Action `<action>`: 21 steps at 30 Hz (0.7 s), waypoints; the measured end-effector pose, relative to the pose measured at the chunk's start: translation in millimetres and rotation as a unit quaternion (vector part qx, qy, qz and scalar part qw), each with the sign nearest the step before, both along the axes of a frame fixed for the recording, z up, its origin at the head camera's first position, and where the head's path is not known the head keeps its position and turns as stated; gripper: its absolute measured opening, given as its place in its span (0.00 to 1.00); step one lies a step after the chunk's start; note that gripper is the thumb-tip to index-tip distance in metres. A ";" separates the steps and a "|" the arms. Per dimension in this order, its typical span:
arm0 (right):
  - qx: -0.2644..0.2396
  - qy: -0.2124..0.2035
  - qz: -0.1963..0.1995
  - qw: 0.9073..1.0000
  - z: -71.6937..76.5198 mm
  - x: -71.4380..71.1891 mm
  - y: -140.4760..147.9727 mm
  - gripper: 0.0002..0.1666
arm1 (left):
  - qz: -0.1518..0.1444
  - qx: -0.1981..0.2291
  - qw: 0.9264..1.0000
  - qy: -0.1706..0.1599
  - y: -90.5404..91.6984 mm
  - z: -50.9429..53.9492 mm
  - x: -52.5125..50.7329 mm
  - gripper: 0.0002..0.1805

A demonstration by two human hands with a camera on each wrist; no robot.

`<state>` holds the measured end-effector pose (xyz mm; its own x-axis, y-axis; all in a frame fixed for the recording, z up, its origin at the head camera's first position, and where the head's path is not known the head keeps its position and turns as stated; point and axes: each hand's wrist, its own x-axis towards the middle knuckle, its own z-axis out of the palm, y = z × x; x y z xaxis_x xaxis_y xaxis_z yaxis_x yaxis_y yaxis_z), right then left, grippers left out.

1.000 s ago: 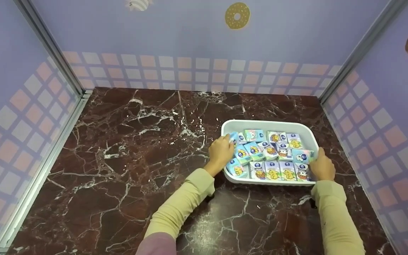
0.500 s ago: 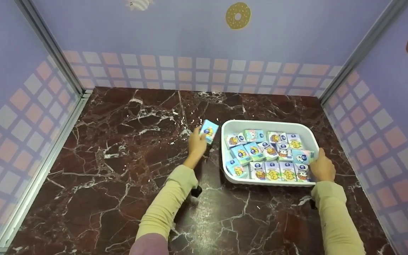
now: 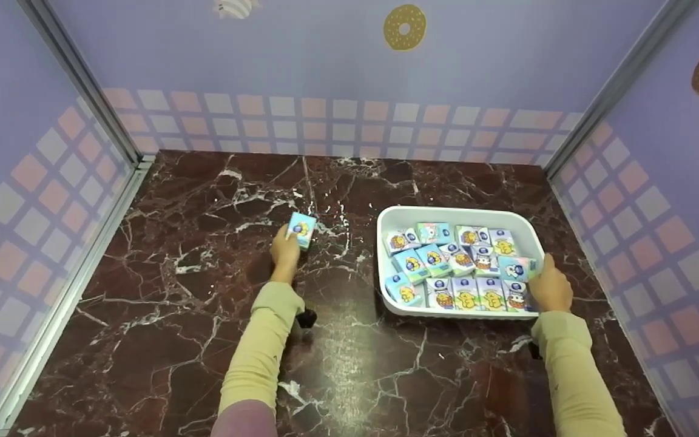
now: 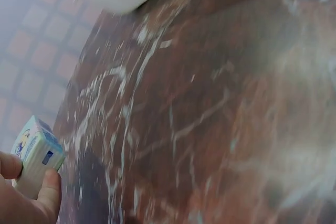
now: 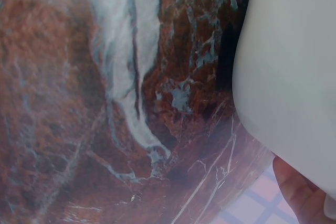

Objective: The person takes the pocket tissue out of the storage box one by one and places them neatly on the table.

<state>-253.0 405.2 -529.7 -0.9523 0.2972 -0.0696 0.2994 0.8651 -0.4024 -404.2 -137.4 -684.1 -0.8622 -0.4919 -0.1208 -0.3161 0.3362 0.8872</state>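
Observation:
My left hand (image 3: 286,251) pinches a small blue tissue pack (image 3: 302,229) above the dark marbled table, left of the white bin. The left wrist view has the pack (image 4: 39,153) between thumb and finger of the left hand (image 4: 32,195). The white bin (image 3: 462,212) holds several small packs, blue and lilac, lying in rough rows. At its right end, my right hand (image 3: 551,287) grips the rim. In the right wrist view, fingers of the right hand (image 5: 302,192) lie against the bin's outer wall (image 5: 289,66), partly hidden by it.
The marbled table (image 3: 204,340) extends left and in front of the bin. Lilac panels (image 3: 325,67) with printed pink and white squares enclose it at the back and both sides. A metal rail (image 3: 70,291) runs along the left edge.
My left hand has lifted a blue pack out of the bin's left end and carried it left over the table. The right hand and the bin have stayed in place.

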 end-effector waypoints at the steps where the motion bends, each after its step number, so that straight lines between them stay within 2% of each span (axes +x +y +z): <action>1: 0.000 0.000 0.001 1.000 -0.2 -0.2 -0.2 0.34 | -0.002 0.015 1.000 -0.008 -8.1 -4.0 -1.8 0.22; 5: -0.001 0.002 0.000 1.000 -0.4 0.6 -1.3 0.34 | 0.022 0.028 0.999 -0.011 -35.4 -14.9 -3.5 0.20; 7: 0.000 0.003 0.001 1.000 -0.2 0.8 -1.4 0.34 | 0.032 0.012 0.999 -0.016 -46.4 -16.0 -1.0 0.20; 12: 0.003 0.005 -0.001 1.000 0.9 1.4 -1.6 0.34 | 0.039 -0.013 0.998 -0.040 -64.4 -6.5 13.4 0.23; 14: 0.003 0.004 -0.002 1.000 1.5 1.6 -1.7 0.34 | 0.027 0.001 0.998 -0.056 -69.4 0.1 21.2 0.25; 17: 0.003 0.003 -0.001 1.000 2.2 2.0 -1.9 0.34 | 0.043 -0.020 0.997 -0.059 -75.4 -2.3 23.9 0.25; 19: 0.002 0.002 0.002 1.000 2.6 1.9 -2.0 0.35 | 0.026 -0.012 0.997 -0.074 -81.6 -1.5 26.2 0.26; 21: 0.001 0.001 0.004 1.000 3.5 2.4 -2.7 0.35 | 0.034 -0.045 0.996 -0.072 -85.5 -4.5 24.6 0.25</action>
